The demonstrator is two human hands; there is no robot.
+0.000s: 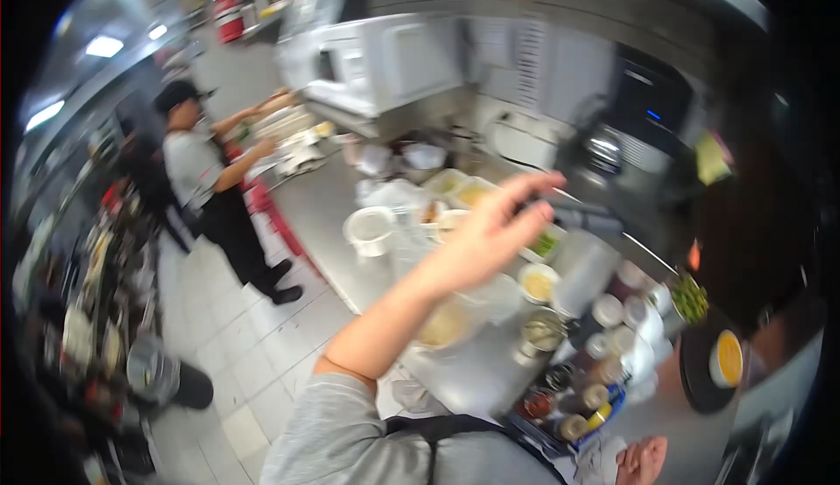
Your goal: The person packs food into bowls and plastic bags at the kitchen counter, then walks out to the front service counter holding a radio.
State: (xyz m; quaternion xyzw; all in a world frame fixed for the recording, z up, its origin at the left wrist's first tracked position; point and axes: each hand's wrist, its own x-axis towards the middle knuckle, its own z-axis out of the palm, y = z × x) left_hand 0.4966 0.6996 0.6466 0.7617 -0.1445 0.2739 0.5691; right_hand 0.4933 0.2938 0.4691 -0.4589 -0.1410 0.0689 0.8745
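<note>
My left hand (503,227) reaches across the steel counter (472,384), thumb and fingers apart and somewhat blurred. Right beside its fingertips is a dark cylindrical handle (586,216); whether they touch it I cannot tell. Below the hand are a tub of green pieces (544,244) and a tub of pale yellow food (537,283). At the bottom right, my right hand (641,461) is curled closed, and anything inside it is hidden. A blue crate (604,421) of bottles and jars stands near it.
A white microwave (424,61) sits on a shelf above the counter. White containers (369,230) stand at its left edge. At right, a bowl of orange-yellow food (726,359) rests on a black round board (696,380). A co-worker (197,166) stands at left, near a grey bin (153,369).
</note>
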